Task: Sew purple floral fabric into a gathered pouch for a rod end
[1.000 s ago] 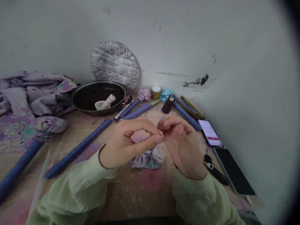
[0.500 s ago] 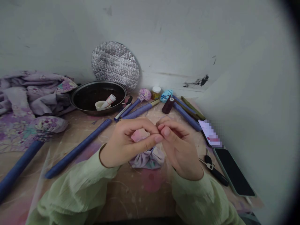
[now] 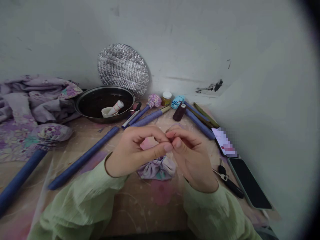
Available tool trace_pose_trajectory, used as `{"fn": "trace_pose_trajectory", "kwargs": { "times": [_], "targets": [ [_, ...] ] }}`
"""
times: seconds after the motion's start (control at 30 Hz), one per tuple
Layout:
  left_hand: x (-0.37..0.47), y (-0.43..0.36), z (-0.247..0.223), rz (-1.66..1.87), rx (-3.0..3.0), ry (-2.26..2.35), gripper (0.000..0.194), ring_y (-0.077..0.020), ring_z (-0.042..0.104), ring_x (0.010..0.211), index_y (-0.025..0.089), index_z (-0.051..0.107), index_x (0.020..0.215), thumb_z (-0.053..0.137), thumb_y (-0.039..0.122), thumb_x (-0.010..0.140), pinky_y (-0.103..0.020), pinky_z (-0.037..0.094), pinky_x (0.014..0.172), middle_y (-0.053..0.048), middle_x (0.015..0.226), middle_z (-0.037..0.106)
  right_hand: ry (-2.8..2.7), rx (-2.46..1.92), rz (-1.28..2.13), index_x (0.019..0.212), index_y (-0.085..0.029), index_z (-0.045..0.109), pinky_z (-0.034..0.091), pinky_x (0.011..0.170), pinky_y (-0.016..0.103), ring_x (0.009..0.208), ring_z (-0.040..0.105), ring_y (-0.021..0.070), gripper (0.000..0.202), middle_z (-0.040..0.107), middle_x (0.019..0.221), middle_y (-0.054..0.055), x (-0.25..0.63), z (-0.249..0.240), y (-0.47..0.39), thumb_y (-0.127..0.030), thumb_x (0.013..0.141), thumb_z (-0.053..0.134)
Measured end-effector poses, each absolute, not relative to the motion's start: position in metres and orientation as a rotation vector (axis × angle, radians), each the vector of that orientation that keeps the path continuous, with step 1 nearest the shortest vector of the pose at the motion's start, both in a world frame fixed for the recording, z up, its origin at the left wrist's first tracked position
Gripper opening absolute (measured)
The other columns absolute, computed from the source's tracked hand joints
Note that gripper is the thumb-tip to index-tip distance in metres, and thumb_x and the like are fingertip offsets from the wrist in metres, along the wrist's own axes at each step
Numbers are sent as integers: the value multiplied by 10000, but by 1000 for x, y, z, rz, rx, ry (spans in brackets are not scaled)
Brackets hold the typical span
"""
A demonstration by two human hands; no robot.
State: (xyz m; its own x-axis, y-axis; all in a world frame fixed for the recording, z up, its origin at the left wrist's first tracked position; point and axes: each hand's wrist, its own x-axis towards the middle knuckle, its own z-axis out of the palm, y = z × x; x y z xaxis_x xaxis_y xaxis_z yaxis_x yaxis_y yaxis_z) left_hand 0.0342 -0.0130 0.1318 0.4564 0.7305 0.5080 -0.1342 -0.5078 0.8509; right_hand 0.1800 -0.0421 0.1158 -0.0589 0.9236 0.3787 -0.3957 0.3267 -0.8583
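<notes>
My left hand [image 3: 140, 150] and my right hand [image 3: 192, 153] meet fingertip to fingertip over the table, each with thumb and forefinger pinched. Whatever lies between the fingertips is too small to make out. Just below them rests a gathered bundle of lilac floral fabric [image 3: 157, 169], partly hidden by my hands. Beyond my fingers stands a dark purple thread spool [image 3: 179, 112], leaning slightly. A long blue wrapped stick [image 3: 83, 158] lies to the left of my left hand.
A black pan [image 3: 82, 108] holding a small white cup [image 3: 107, 112] is at the back left, near crumpled floral cloth [image 3: 22, 103]. A silver foil disc [image 3: 122, 68] leans on the wall. At right lie two phones [image 3: 251, 183] and keys [image 3: 231, 183]. A small jar [image 3: 166, 99] stands behind.
My pinched fingertips have shifted very slightly, still touching each other. Everything on the table stays where it was.
</notes>
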Motion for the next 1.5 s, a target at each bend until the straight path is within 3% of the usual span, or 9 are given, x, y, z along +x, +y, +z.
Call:
{"fn": "trace_pose_trajectory", "kwargs": {
  "times": [0.57, 0.83, 1.0, 1.3, 1.5],
  "targets": [
    [37, -11, 135, 1049, 1764, 483, 59, -107, 538, 658, 135, 614, 751, 616, 189, 774, -231, 459, 632, -17, 698, 596, -965, -618, 1302, 660, -282, 708, 451, 568, 222, 654, 548, 88, 65, 611, 675, -43, 177, 119, -40, -288, 625, 762],
    [36, -10, 134, 1036, 1705, 447, 109, -117, 505, 708, 138, 552, 747, 562, 220, 819, -242, 436, 652, -21, 734, 537, -1084, -578, 1178, 733, -266, 696, 470, 735, 277, 778, 557, 112, 36, 619, 766, -21, 180, 119, -40, -293, 741, 674],
    [33, -8, 135, 1024, 1629, 474, 155, -108, 503, 652, 145, 523, 757, 524, 269, 849, -228, 429, 597, -9, 681, 530, -1135, -555, 1141, 779, -284, 673, 496, 677, 289, 709, 580, 115, 64, 649, 746, -27, 184, 122, -42, -301, 796, 614],
    [22, -1, 142, 1279, 1767, 612, 108, -96, 531, 647, 174, 625, 838, 655, 247, 764, -225, 449, 627, 3, 709, 576, -1230, -894, 951, 819, -243, 672, 492, 545, 229, 581, 617, 103, 118, 670, 653, -33, 195, 124, -42, -218, 708, 705],
    [17, -1, 143, 1326, 1888, 700, 101, -128, 564, 719, 200, 633, 819, 658, 279, 761, -258, 478, 685, -9, 757, 600, -1305, -1137, 898, 709, -196, 641, 484, 526, 243, 559, 622, 125, 88, 669, 636, -12, 184, 128, -46, -230, 678, 717]
  ]
}}
